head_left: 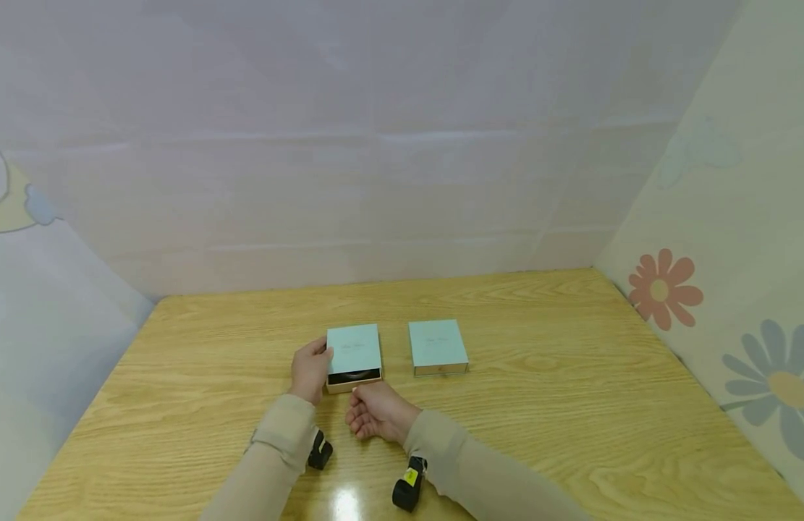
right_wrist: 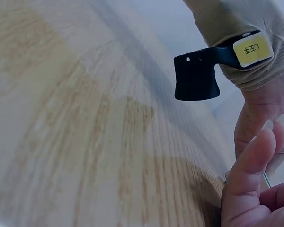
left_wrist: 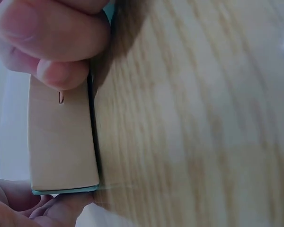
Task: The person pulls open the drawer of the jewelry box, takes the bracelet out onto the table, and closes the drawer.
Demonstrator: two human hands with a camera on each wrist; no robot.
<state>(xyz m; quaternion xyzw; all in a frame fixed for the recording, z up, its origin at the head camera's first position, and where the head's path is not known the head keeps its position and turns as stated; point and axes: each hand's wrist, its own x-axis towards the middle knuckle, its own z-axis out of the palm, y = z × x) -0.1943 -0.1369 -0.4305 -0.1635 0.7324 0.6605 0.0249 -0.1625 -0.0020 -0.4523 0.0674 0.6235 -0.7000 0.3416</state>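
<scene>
A pale blue drawer-style gift box (head_left: 352,346) lies on the wooden table, its cream drawer (head_left: 344,388) slid partly out toward me. Something dark and glossy (head_left: 354,376) shows in the gap. My left hand (head_left: 308,369) grips the box's left side, thumb on the top edge. At the front, my right hand (head_left: 378,414) has its fingers curled, with thumb and index pinching at the middle of the drawer front. In the left wrist view, a small pull loop (left_wrist: 61,97) peeks out under those fingertips. The right wrist view mostly hides the box behind the right fingers (right_wrist: 248,177).
A second pale blue box (head_left: 437,343), closed, lies to the right of the first. The wood-grain table (head_left: 571,405) reaches back to a pale cloth wall (head_left: 375,181). Flower-printed cloth (head_left: 734,289) stands along the right side. Black camera mounts (head_left: 408,488) are strapped at both wrists.
</scene>
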